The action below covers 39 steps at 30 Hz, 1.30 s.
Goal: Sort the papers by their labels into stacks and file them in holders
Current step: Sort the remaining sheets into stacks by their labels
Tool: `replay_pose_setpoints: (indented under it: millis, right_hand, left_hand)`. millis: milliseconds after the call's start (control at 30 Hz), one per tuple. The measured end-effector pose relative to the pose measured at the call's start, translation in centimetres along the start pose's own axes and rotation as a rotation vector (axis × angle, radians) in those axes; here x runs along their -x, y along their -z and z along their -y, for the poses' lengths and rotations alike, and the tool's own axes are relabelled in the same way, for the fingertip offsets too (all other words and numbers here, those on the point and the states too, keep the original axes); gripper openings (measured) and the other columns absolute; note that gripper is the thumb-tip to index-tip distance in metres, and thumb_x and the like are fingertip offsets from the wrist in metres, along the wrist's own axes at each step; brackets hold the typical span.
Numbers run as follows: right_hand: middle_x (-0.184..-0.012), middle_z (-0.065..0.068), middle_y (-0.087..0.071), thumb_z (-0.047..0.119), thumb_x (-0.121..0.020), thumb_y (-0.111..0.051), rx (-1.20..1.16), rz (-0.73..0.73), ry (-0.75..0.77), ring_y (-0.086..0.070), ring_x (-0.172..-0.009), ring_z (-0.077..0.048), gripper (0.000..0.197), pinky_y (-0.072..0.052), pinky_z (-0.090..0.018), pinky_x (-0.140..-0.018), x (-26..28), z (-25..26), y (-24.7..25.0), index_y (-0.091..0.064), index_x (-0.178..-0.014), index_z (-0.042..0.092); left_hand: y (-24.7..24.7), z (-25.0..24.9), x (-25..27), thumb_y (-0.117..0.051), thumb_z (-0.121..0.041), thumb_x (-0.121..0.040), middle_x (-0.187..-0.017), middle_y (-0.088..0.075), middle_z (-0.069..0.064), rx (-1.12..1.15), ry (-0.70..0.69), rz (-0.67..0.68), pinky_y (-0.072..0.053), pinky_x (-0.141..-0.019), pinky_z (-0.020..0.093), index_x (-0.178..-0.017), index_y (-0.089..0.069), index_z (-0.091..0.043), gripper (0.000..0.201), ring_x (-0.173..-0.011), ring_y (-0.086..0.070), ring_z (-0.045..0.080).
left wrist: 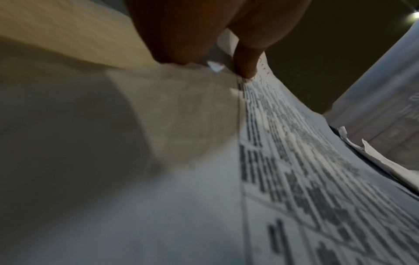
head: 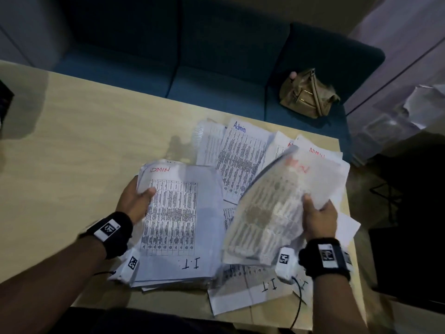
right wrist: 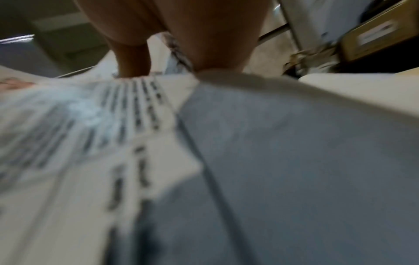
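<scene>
Sorting stage: left hand (head: 134,201) grips the stack (head: 175,220) topped "ADMIN", right hand (head: 317,219) pinches a lifted sheet (head: 272,208); next, probably read its label and drop it on the matching pile.

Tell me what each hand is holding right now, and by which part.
The left hand grips a paper stack at its left edge. The right hand pinches a lifted sheet at its right edge.

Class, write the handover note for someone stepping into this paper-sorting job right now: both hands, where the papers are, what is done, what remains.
Left hand: grips the ADMIN-topped stack at its left edge.
Right hand: holds a lifted, blurred sheet, red label unreadable.
Loose Admin sheets lie fanned behind; I.T. sheets lie nearest on the table.
Done: one stack begun.
Left: sort the rest, file; no holders in view.
</scene>
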State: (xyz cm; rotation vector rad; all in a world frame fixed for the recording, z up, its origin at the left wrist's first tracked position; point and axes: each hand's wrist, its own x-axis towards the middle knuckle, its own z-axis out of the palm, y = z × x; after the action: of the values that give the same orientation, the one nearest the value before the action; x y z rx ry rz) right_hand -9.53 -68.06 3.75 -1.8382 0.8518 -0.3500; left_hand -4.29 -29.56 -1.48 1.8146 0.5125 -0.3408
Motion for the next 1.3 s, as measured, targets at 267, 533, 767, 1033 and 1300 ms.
replay_pose_setpoints:
  millis: [267, 533, 767, 1033, 1300]
  right_hand:
    - [-0.085, -0.001, -0.066, 0.022, -0.091, -0.056, 0.257, 0.444, -0.092, -0.064, -0.077, -0.020, 0.014, -0.049, -0.017, -0.053, 5.6, -1.4, -12.3, -0.061, -0.099, 0.011]
    - [-0.102, -0.008, -0.057, 0.025, -0.095, -0.054, 0.105, 0.502, -0.204, -0.058, -0.074, -0.014, 0.036, -0.046, -0.025, -0.060, 8.6, -1.2, -14.4, -0.032, -0.120, 0.012]
    - [-0.118, 0.006, -0.052, 0.020, -0.092, -0.059, 0.123, 0.254, -0.184, -0.054, -0.105, -0.014, 0.034, -0.044, -0.026, -0.088, 3.4, -1.8, -9.1, -0.048, -0.124, 0.018]
    - [-0.138, -0.025, -0.040, 0.034, -0.081, -0.071, 0.623, -0.227, -0.447, -0.039, -0.128, -0.042, 0.062, -0.036, -0.050, -0.104, -6.9, -7.3, 3.3, -0.043, -0.129, 0.006]
    - [-0.138, -0.021, -0.045, 0.034, -0.075, -0.075, 0.741, -0.025, -0.512, -0.046, -0.123, -0.042, 0.084, -0.046, -0.048, -0.098, -8.4, -8.2, 2.8, -0.032, -0.141, 0.008]
  left_hand:
    - [-0.9, -1.0, 0.1, -0.055, -0.025, -0.095, -0.120, -0.064, -0.005, -0.029, -0.192, 0.151, -0.049, -0.088, 0.037, -0.129, -0.051, -0.034, 0.035, -0.111, -0.061, 0.019]
    - [-1.0, 0.0, 1.0, -0.056, -0.069, -0.078, -0.146, -0.040, -0.003, 0.239, -0.105, 0.137, -0.035, -0.106, 0.039, -0.135, -0.029, -0.049, 0.066, -0.128, -0.044, 0.015]
    - [-2.2, 1.1, -0.5, -0.072, -0.013, -0.083, -0.114, -0.065, -0.003, -0.007, -0.028, 0.071, -0.049, -0.074, 0.027, -0.132, -0.051, -0.025, 0.054, -0.101, -0.064, 0.020]
    - [-1.9, 2.9, -1.3, -0.060, -0.029, -0.092, -0.109, -0.066, 0.000, -0.157, 0.042, 0.126, -0.048, -0.074, 0.033, -0.126, -0.056, -0.025, 0.035, -0.097, -0.064, 0.026]
    - [-2.1, 3.1, -1.3, -0.053, -0.028, -0.095, -0.112, -0.066, 0.000, -0.100, 0.073, 0.133, -0.049, -0.073, 0.033, -0.135, -0.048, -0.027, 0.040, -0.097, -0.064, 0.024]
